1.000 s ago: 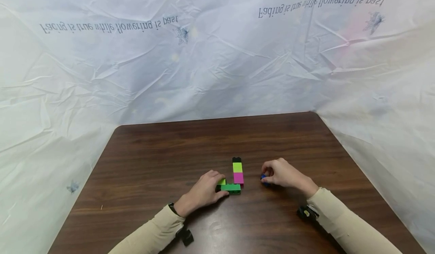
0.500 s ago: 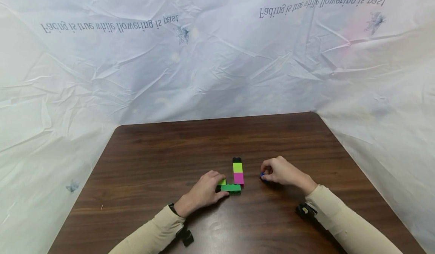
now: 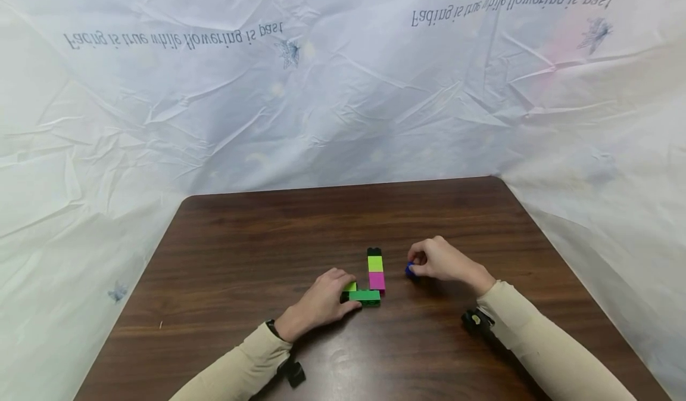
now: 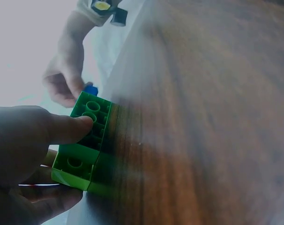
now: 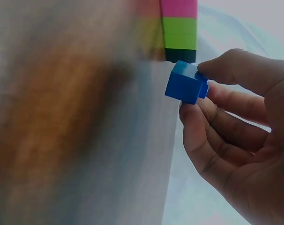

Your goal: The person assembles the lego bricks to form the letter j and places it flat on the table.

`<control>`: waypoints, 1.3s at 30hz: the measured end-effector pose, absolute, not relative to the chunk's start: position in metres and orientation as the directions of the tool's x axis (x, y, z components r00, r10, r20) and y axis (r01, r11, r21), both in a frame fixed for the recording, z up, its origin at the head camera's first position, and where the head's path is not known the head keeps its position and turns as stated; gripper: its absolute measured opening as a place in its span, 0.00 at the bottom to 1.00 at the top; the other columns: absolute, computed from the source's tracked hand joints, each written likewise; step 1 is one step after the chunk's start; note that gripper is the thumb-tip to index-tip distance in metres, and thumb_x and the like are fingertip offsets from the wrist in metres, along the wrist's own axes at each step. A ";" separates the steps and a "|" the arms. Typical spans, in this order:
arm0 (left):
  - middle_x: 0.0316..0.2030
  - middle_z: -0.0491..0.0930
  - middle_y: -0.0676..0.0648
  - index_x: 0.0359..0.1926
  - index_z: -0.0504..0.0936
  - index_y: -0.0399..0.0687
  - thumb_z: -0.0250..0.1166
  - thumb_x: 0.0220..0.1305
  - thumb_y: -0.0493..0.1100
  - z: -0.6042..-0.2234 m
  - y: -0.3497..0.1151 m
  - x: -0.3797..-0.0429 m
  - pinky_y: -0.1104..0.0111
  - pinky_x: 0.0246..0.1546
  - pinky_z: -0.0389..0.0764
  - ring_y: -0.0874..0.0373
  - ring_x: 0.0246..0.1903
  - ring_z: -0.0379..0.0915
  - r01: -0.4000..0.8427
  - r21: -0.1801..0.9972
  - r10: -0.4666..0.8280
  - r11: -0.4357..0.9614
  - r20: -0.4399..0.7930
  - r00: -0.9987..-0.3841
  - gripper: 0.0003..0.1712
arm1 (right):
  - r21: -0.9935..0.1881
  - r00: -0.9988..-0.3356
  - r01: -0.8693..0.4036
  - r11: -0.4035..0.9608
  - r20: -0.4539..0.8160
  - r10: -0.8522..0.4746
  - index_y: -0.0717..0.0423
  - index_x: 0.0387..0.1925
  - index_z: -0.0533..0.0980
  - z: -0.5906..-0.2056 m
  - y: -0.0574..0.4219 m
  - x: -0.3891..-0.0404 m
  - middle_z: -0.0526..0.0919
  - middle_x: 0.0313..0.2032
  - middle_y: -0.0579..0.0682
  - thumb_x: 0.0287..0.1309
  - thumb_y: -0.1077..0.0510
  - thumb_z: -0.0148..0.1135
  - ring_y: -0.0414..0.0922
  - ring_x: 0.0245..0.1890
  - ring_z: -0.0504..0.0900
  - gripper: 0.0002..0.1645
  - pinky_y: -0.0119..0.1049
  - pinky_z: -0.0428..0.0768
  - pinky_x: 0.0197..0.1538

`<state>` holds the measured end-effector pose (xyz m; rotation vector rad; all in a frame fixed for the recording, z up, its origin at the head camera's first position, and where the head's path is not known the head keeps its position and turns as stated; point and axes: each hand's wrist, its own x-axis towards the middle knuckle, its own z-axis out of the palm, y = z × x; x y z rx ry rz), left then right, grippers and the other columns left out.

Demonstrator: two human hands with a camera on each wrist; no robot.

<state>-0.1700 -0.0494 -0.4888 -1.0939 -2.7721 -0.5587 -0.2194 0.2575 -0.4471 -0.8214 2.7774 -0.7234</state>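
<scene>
My left hand [image 3: 321,300] holds a green toy building brick [image 3: 364,297] and the lime brick [image 3: 351,286] joined to it. In the left wrist view the thumb lies on the green brick's hollow underside [image 4: 103,107], while the fingers reach round the lime end. To the right, my right hand [image 3: 442,261] pinches a small blue brick [image 5: 183,83] between thumb and fingers, its stud side toward the palm. Between the hands a row of bricks lies on the table: magenta [image 3: 377,281], lime [image 3: 375,263] and black [image 3: 374,251]. Its magenta end is right at the green brick.
The brown wooden table [image 3: 257,228] reaches well beyond both hands. White printed sheeting [image 3: 332,91] hangs behind it and along both sides. A small pale speck [image 3: 160,325] lies on the table at the left.
My right hand has moved away from me and slightly left with the blue brick. The left hand and the bricks by it stay in place.
</scene>
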 end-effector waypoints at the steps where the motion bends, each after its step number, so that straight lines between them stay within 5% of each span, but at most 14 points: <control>1: 0.43 0.82 0.49 0.50 0.82 0.43 0.71 0.57 0.57 -0.489 -0.049 -0.170 0.62 0.45 0.79 0.59 0.43 0.76 0.676 0.298 0.637 0.673 0.231 -0.736 0.27 | -0.491 -0.834 -0.480 0.727 0.000 -0.551 0.51 0.35 0.82 -0.446 0.256 -0.221 0.81 0.27 0.39 0.55 0.57 0.69 0.33 0.26 0.76 0.05 0.28 0.76 0.30; 39: 0.42 0.82 0.49 0.50 0.82 0.43 0.71 0.56 0.58 -0.489 -0.049 -0.169 0.65 0.43 0.79 0.60 0.41 0.75 0.680 0.287 0.641 0.675 0.229 -0.733 0.29 | -0.586 -0.782 -0.533 0.610 0.066 -0.620 0.49 0.38 0.82 -0.432 0.211 -0.304 0.83 0.31 0.43 0.59 0.60 0.61 0.40 0.30 0.78 0.06 0.35 0.78 0.35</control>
